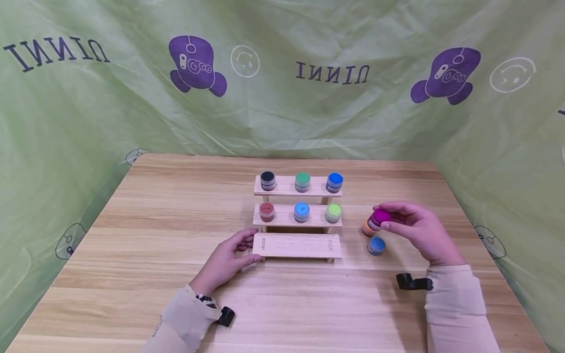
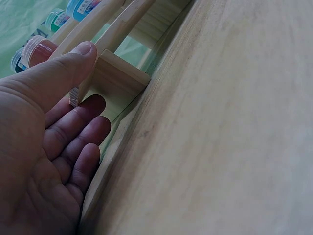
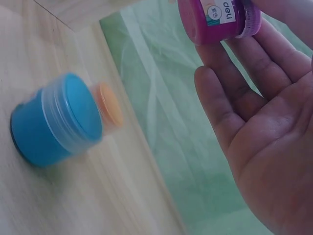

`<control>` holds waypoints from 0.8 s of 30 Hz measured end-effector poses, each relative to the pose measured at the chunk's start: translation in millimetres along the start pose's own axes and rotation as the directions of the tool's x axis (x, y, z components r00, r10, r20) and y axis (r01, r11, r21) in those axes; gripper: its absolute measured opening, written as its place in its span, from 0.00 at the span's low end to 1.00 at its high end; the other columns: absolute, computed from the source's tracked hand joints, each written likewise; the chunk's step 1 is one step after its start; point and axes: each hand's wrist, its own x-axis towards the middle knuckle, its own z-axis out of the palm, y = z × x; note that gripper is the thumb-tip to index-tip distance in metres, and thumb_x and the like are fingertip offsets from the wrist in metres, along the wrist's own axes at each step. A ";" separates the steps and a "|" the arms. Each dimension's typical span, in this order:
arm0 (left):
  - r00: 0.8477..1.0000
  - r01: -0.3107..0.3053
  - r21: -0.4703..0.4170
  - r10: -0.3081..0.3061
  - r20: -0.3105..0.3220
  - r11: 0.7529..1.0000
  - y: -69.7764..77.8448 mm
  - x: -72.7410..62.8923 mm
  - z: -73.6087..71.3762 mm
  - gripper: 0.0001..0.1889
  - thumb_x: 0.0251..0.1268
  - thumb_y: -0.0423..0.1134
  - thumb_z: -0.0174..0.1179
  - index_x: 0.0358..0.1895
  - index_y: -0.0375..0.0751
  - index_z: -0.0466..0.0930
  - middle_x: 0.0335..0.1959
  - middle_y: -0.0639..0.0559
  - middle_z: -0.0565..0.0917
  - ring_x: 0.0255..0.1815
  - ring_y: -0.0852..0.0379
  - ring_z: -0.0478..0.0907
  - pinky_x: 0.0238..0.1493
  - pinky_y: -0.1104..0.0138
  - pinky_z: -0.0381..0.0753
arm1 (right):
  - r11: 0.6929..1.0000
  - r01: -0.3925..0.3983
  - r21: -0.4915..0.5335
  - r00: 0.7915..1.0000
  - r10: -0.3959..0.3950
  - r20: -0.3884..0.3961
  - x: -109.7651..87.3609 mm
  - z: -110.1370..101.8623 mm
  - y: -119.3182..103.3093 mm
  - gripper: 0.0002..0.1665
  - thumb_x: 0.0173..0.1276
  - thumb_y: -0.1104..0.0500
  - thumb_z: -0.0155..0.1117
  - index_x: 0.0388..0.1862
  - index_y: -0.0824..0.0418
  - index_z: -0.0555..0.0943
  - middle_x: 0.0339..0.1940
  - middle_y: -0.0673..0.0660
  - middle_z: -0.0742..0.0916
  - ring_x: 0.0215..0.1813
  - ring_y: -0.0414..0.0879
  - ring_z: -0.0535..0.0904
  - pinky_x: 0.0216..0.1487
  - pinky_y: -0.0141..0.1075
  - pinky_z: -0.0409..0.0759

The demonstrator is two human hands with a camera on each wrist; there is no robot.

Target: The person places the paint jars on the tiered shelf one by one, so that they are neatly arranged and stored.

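At the left end of a three-step wooden display rack (image 1: 296, 246), my left hand (image 1: 226, 260) grips the lowest step, thumb at its front corner and fingers toward its back corner. My right hand (image 1: 419, 233) pinches a magenta paint jar (image 3: 208, 22) between thumb and fingers, to the right of the rack. Below the raised jar, an orange paint jar (image 3: 112, 105) stands on the table, partly covered by it in the head view. Nearer me stands a blue paint jar (image 1: 376, 246). The lowest step bears no jars.
The top step holds black (image 1: 267, 181), green (image 1: 302, 182) and blue (image 1: 334, 182) jars. On the middle step stand brown-red (image 1: 267, 212), light blue (image 1: 301, 212) and lime (image 1: 333, 213) jars. A green printed curtain (image 1: 282, 122) surrounds the wooden table (image 1: 176, 196).
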 end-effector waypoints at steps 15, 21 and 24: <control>1.000 0.000 0.020 0.000 -0.009 1.000 -2.1 0.3 0.6 0.33 0.56 0.42 0.76 0.66 0.42 0.75 0.49 0.51 0.84 0.51 0.54 0.79 0.56 0.62 0.79 | 1.000 0.005 0.012 1.000 -0.005 -0.008 7.1 24.6 -4.7 0.24 0.66 0.62 0.72 0.59 0.68 0.80 0.48 0.48 0.88 0.46 0.41 0.86 0.47 0.29 0.84; 1.000 -0.001 0.023 0.001 -0.011 1.000 -2.8 -0.3 0.9 0.33 0.56 0.42 0.75 0.66 0.42 0.75 0.50 0.51 0.84 0.51 0.54 0.80 0.56 0.62 0.79 | 0.998 0.025 0.064 1.000 -0.026 0.012 8.1 37.2 -8.7 0.24 0.66 0.66 0.71 0.59 0.70 0.79 0.47 0.48 0.88 0.43 0.43 0.87 0.44 0.33 0.86; 1.000 -0.004 0.019 0.004 -0.011 1.000 -2.8 -0.9 1.2 0.33 0.57 0.43 0.75 0.66 0.42 0.75 0.50 0.51 0.84 0.51 0.54 0.80 0.56 0.62 0.79 | 0.998 0.037 0.051 0.999 -0.037 0.016 7.9 42.6 -11.4 0.23 0.65 0.65 0.72 0.58 0.69 0.80 0.47 0.50 0.89 0.43 0.44 0.87 0.43 0.33 0.86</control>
